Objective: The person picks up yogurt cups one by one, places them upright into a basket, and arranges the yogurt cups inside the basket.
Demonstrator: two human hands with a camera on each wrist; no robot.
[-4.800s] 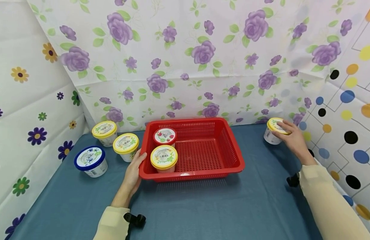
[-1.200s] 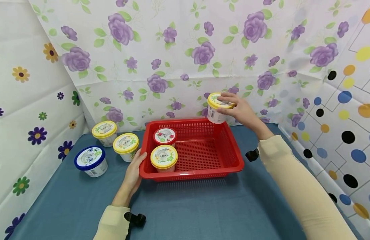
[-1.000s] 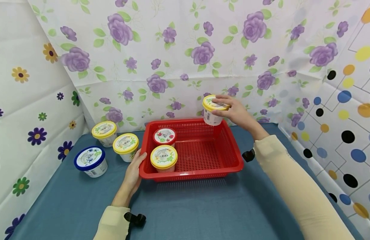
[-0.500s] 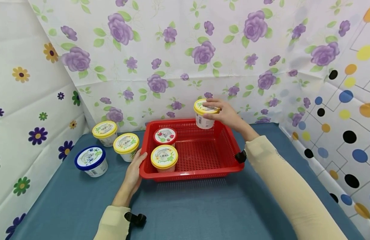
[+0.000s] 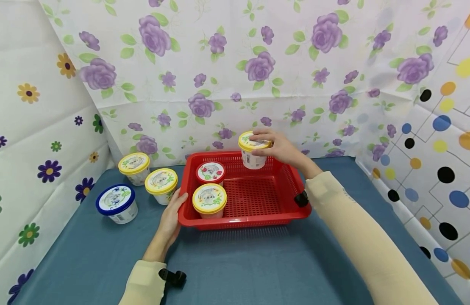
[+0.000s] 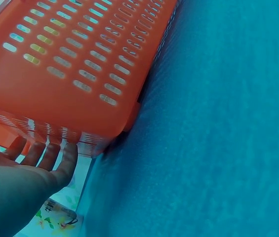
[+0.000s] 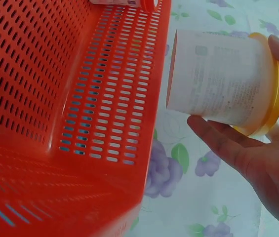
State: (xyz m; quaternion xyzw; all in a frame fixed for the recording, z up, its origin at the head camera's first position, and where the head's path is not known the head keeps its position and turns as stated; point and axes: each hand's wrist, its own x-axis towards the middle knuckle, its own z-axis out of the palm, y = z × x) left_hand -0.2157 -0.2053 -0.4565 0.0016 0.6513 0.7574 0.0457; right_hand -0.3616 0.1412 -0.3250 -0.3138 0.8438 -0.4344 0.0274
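Observation:
My right hand (image 5: pixel 280 148) grips a white tub with a yellow lid (image 5: pixel 253 160) by its lid, over the back of a red plastic basket (image 5: pixel 244 221). In the right wrist view this tub (image 7: pixel 218 79) has its base toward the basket's rim, with thumb and fingers around the lid. My left hand (image 5: pixel 170 218) holds the basket's left end, thumb at the rim; in the left wrist view the fingertips (image 6: pixel 70 150) lie against its slotted wall. Inside the basket, at its left, stand a red-lidded tub (image 5: pixel 210 171) and a yellow-lidded tub (image 5: pixel 209 198).
Left of the basket stand two more yellow-lidded tubs, one at the back (image 5: pixel 134 164) and one near my left hand (image 5: pixel 161 181), plus a blue-lidded tub (image 5: pixel 115 201). Blue cloth (image 5: pixel 235 267) covers the table. A flowered curtain (image 5: pixel 227 76) hangs close behind the basket.
My right hand has lifted the yellow-lidded tub from the table's far right and carried it left, lately also lower, over the basket's back. My left hand stays on the basket.

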